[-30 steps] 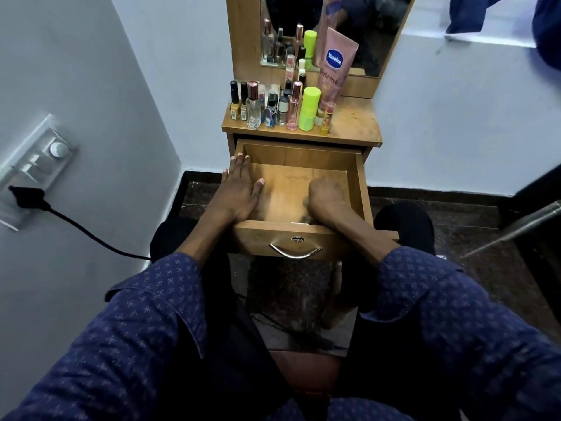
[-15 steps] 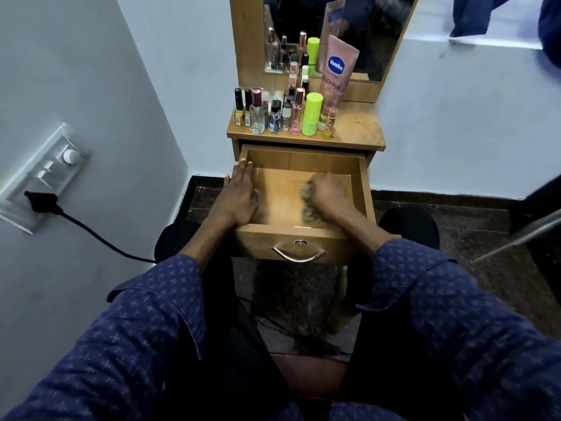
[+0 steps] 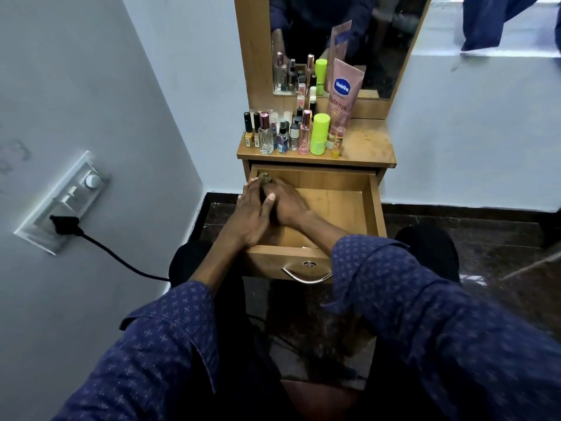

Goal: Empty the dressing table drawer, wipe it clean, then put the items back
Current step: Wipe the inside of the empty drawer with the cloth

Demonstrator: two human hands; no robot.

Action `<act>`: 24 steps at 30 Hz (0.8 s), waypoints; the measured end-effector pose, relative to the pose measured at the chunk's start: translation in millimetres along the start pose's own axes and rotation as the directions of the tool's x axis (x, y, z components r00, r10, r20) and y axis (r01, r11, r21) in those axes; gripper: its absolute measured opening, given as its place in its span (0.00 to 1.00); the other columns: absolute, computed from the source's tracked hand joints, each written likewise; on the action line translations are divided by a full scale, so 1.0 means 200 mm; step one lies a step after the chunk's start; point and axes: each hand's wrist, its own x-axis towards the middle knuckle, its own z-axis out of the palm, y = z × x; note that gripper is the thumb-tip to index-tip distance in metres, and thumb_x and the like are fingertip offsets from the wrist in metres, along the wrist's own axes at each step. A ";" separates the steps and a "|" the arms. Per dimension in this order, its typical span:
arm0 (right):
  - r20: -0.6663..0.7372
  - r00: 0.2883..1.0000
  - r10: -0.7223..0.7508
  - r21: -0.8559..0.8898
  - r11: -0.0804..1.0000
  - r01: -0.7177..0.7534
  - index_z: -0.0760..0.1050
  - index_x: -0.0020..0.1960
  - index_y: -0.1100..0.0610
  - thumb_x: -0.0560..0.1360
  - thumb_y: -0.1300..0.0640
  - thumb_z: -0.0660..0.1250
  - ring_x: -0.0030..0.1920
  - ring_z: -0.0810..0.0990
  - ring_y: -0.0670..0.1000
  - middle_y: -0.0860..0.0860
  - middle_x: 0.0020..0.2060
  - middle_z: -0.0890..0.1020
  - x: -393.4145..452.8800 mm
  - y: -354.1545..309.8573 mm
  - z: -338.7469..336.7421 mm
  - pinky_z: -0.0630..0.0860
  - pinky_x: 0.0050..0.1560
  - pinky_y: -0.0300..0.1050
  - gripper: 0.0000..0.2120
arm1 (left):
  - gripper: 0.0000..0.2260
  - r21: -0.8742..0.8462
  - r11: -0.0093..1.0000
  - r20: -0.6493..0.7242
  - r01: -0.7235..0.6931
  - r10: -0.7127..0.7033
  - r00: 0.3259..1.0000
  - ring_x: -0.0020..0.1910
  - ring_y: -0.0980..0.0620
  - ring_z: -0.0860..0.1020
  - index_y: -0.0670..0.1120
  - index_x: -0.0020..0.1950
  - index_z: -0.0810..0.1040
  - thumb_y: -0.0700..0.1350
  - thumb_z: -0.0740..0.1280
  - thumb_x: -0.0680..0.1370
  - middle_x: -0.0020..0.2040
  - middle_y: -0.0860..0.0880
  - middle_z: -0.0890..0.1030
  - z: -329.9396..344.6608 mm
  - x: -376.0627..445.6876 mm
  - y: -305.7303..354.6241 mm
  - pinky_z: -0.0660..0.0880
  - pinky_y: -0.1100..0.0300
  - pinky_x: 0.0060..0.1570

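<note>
The wooden drawer (image 3: pixel 372 205) of the dressing table is pulled out and its bare floor shows no items. My right hand (image 3: pixel 287 205) reaches across to the drawer's far left corner, pressing a small greenish-brown cloth (image 3: pixel 264 178) that peeks out past the fingertips. My left hand (image 3: pixel 250 215) lies flat on the drawer's left wall, fingers apart, partly over the right hand. Several small bottles (image 3: pixel 282 135), a lime-green container (image 3: pixel 319 133) and a pink Vaseline tube (image 3: pixel 343 95) stand on the table top (image 3: pixel 368 144).
A mirror (image 3: pixel 388 41) rises behind the table top. The left wall carries a switch plate (image 3: pixel 65 202) with a black plug and cable (image 3: pixel 121 259). My knees flank the drawer front and its metal handle (image 3: pixel 303 276). Dark floor lies to the right.
My right hand has swept the cloth from the drawer's front middle to its far left corner. The left hand has stayed on the left wall, and the right hand now slides under it.
</note>
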 end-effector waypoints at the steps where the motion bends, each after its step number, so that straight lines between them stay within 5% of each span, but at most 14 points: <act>1: 0.007 0.999 -0.032 -0.071 0.997 0.033 0.71 0.73 0.56 0.85 0.59 0.56 0.76 0.68 0.60 0.58 0.75 0.73 0.01 0.02 0.01 0.64 0.75 0.52 0.18 | 0.33 0.000 1.000 -0.003 -0.005 0.005 1.000 0.85 0.49 0.46 0.45 0.87 0.46 0.62 0.47 0.87 0.87 0.45 0.49 0.00 0.00 0.00 0.43 0.53 0.82; 4: -0.016 0.999 0.028 -0.218 0.976 -0.031 0.69 0.76 0.54 0.84 0.58 0.60 0.72 0.73 0.61 0.58 0.71 0.76 0.02 0.07 0.02 0.71 0.67 0.53 0.21 | 0.33 0.007 1.000 0.004 -0.008 0.008 1.000 0.85 0.49 0.45 0.44 0.87 0.45 0.61 0.47 0.88 0.87 0.44 0.48 0.00 0.00 -0.01 0.43 0.53 0.82; 8: -0.051 0.957 0.286 -0.302 0.909 -0.288 0.81 0.57 0.57 0.79 0.65 0.67 0.51 0.85 0.59 0.57 0.52 0.85 -0.07 0.15 0.01 0.80 0.46 0.51 0.09 | 0.34 0.037 0.999 0.016 -0.003 0.002 1.000 0.85 0.50 0.43 0.45 0.87 0.43 0.63 0.47 0.87 0.87 0.46 0.46 0.01 0.00 -0.03 0.42 0.55 0.79; 13: -0.148 0.834 0.532 -0.397 0.740 -0.543 0.82 0.54 0.58 0.80 0.59 0.70 0.48 0.84 0.54 0.56 0.47 0.84 -0.19 0.47 -0.11 0.82 0.48 0.47 0.05 | 0.35 0.053 0.999 0.027 -0.002 0.001 1.000 0.85 0.50 0.42 0.45 0.86 0.42 0.64 0.46 0.87 0.87 0.47 0.44 0.01 0.00 -0.03 0.40 0.55 0.78; 17: -0.118 0.868 0.482 -0.378 0.786 -0.489 0.83 0.51 0.58 0.79 0.60 0.71 0.45 0.84 0.55 0.55 0.43 0.84 -0.16 0.39 -0.10 0.83 0.48 0.50 0.03 | 0.35 0.040 0.999 0.040 0.007 -0.009 0.999 0.85 0.49 0.42 0.45 0.86 0.40 0.64 0.46 0.86 0.87 0.46 0.43 0.01 0.00 -0.02 0.41 0.55 0.79; 24: -0.052 0.997 0.054 -0.075 0.996 -0.058 0.79 0.58 0.53 0.77 0.60 0.66 0.57 0.82 0.60 0.56 0.58 0.84 0.06 0.03 -0.01 0.81 0.55 0.53 0.11 | 0.35 0.014 1.000 0.025 0.016 -0.017 1.000 0.85 0.49 0.44 0.44 0.86 0.42 0.63 0.47 0.87 0.87 0.45 0.45 0.00 0.00 0.00 0.43 0.53 0.82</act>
